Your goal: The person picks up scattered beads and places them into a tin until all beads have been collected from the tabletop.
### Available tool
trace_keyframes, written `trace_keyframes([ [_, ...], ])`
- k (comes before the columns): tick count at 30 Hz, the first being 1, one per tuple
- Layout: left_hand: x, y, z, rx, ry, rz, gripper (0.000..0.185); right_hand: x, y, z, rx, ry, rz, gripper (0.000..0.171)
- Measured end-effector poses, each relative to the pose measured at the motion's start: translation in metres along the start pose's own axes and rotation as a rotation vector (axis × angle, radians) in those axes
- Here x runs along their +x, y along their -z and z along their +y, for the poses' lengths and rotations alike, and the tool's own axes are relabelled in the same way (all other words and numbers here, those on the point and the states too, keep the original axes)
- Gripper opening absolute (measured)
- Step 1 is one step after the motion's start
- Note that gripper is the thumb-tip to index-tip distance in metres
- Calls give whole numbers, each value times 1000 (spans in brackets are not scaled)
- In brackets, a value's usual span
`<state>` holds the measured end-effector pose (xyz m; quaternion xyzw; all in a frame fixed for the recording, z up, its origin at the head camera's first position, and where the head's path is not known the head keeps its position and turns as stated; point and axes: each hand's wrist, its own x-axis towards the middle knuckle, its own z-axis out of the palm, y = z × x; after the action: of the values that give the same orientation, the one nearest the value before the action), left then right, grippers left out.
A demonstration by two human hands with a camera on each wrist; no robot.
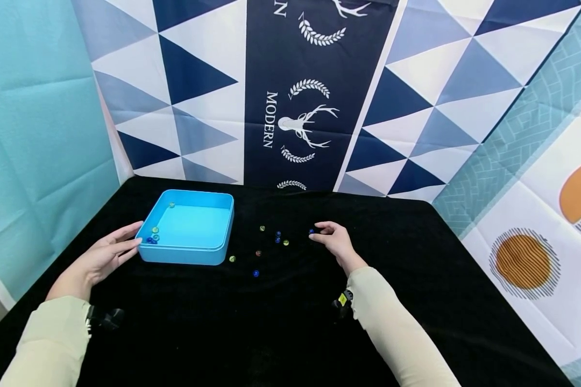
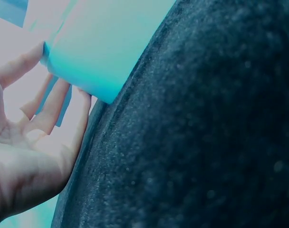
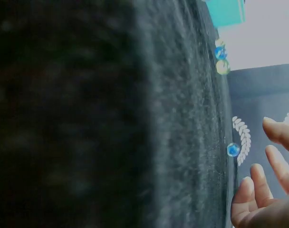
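A black cloth covers the bench (image 1: pixel 281 322). The left hand (image 1: pixel 99 260), fingers straight, touches the blue tray (image 1: pixel 208 252) at its corner. The right hand (image 1: pixel 336 240), fingers loosely open and holding nothing, hovers beside a blue marble (image 1: pixel 311 231). Behind hang triangle-patterned and deer-printed backdrops (image 1: pixel 300 97).

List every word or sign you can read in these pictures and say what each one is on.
"MODERN": white letters running vertically on the dark blue backdrop banner, beside a white deer head emblem.
Letters ending in "N" at the top edge of that banner: cut off, not readable.
The blue tray and the marbles carry no text.
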<state>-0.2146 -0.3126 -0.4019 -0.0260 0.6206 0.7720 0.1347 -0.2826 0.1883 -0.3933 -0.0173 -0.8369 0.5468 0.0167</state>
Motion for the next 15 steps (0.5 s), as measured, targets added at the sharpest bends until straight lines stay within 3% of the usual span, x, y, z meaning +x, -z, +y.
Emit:
trace_keyframes([
  [8,-2,0,1,4,-3,-6,70,18,-7,2,22,-96,15,40],
  [15,0,0,1,21,-1,-7,72,24,-13,4,-9,-115,48,33],
])
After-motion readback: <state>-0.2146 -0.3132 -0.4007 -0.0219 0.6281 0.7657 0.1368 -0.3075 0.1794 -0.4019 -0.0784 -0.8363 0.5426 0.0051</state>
